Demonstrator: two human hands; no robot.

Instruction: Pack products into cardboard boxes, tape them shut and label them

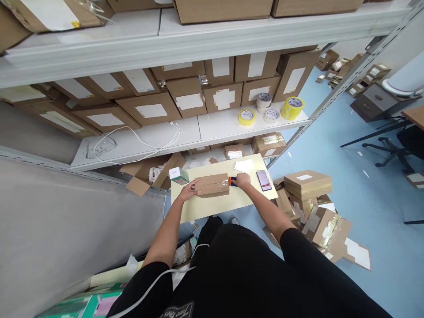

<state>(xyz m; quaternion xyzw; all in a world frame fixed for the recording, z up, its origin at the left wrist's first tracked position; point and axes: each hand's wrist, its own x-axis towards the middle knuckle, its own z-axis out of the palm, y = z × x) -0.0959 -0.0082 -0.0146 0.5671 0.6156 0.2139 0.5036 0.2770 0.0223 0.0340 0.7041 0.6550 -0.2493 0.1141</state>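
Note:
A long brown cardboard box [212,185] lies on the small pale yellow table [212,204] in front of me, with shiny tape along the right part of its top. My left hand [189,191] grips the box's left end, thumb at the near side. At the opposite end, my right hand [242,180] is closed around what looks like a tape dispenser [233,181], orange at the edge and dark blue behind. The dispenser's orange edge meets the box end; my fist hides most of it. A small green and white box [179,175] stands just beyond my left hand.
A phone [264,180] and white paper [244,166] lie on the table's right side. Behind, the shelf [185,132] holds labelled boxes, a white cable [145,145] and tape rolls [247,117]. An open carton [152,173] is at left; boxes [308,185] pile on the floor at right.

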